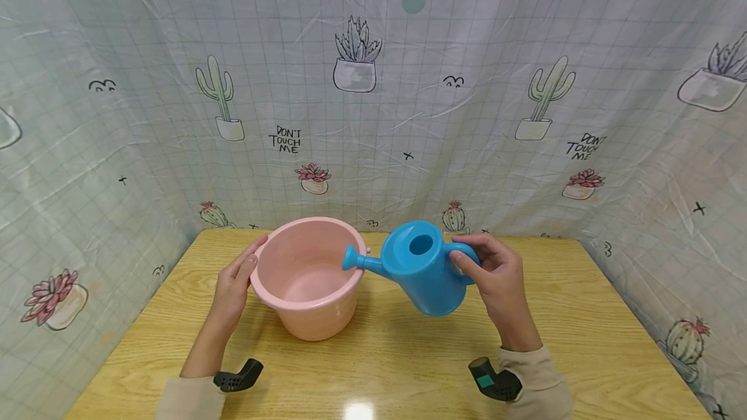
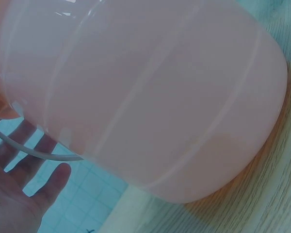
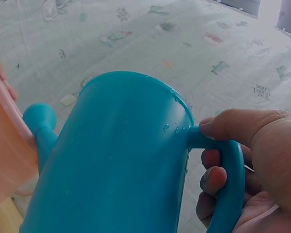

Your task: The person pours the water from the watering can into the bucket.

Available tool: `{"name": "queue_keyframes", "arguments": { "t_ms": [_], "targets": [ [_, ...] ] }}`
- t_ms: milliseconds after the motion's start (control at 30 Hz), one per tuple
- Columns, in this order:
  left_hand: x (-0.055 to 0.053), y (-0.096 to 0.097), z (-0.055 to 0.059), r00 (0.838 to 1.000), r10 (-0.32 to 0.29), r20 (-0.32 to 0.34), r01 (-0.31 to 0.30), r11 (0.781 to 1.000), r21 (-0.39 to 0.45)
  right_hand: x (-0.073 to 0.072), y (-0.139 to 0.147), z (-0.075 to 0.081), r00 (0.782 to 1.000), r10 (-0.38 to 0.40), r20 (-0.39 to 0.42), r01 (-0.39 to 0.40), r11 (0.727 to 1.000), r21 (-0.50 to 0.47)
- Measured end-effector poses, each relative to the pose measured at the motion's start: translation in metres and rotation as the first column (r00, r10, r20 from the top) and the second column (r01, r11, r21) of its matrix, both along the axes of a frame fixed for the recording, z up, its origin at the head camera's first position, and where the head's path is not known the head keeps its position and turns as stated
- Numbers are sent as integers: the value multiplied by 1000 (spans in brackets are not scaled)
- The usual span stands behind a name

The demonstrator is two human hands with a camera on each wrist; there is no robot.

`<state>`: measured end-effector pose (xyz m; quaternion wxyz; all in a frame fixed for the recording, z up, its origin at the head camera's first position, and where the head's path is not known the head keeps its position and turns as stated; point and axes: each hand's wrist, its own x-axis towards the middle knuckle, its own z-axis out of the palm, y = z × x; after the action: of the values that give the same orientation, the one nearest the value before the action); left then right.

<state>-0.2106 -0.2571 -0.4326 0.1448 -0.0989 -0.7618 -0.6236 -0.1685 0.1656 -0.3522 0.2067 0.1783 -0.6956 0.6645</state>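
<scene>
A pink bucket (image 1: 321, 317) stands on the table, its handle hanging at the side. My left hand (image 1: 233, 280) rests at the left of its rim, fingers fairly straight. In the left wrist view, fingers of that hand (image 2: 17, 179) extend beside the bucket's thin handle (image 2: 53, 156). Right of the bucket, my right hand (image 1: 496, 271) grips the handle of a blue watering can (image 1: 423, 277), thumb on top and fingers curled through the loop. The can leans leftward, with its spout head (image 1: 351, 258) over the bucket's right rim. Water drops cling to the can (image 3: 169, 127).
The wooden table (image 1: 403, 368) runs back to a hanging cloth (image 1: 408, 115) printed with potted plants, which also encloses both sides. Black wrist devices sit on the left wrist (image 1: 238, 378) and the right wrist (image 1: 496, 381).
</scene>
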Motion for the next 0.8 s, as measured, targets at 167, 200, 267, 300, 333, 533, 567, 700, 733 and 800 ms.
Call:
{"name": "queue_keyframes", "arguments": {
  "t_ms": [167, 200, 267, 300, 333, 533, 567, 700, 733, 800],
  "targets": [
    [0, 0, 0, 1000, -1, 1, 1, 1000, -2, 0, 0, 0, 1000, -8, 8, 8, 1000, 7],
    [1, 0, 0, 1000, 0, 1, 0, 1000, -4, 0, 0, 0, 1000, -8, 8, 8, 1000, 6],
    [1, 0, 0, 1000, 1, 3, -1, 1000, -6, 0, 0, 0, 1000, -6, 9, 6, 1000, 3],
    [1, 0, 0, 1000, 2, 4, -2, 1000, -7, 0, 0, 0, 1000, -6, 9, 6, 1000, 2],
    [1, 0, 0, 1000, 2, 4, -2, 1000, -7, 0, 0, 0, 1000, -5, 9, 5, 1000, 1],
    [0, 0, 0, 1000, -2, 2, 2, 1000, -3, 0, 0, 0, 1000, -11, 13, 11, 1000, 7],
    [0, 0, 0, 1000, -4, 0, 4, 1000, -1, 0, 0, 0, 1000, -12, 14, 12, 1000, 8],
    [0, 0, 0, 1000, -6, -2, 6, 1000, 2, 1, 0, 0, 1000, -9, 12, 9, 1000, 10],
    [0, 0, 0, 1000, -6, -1, 6, 1000, 2, 1, 0, 1, 1000, -8, 10, 8, 1000, 9],
    [1, 0, 0, 1000, -6, 0, 6, 1000, 2, 1, 0, 1, 1000, -5, 7, 5, 1000, 8]
  ]
}}
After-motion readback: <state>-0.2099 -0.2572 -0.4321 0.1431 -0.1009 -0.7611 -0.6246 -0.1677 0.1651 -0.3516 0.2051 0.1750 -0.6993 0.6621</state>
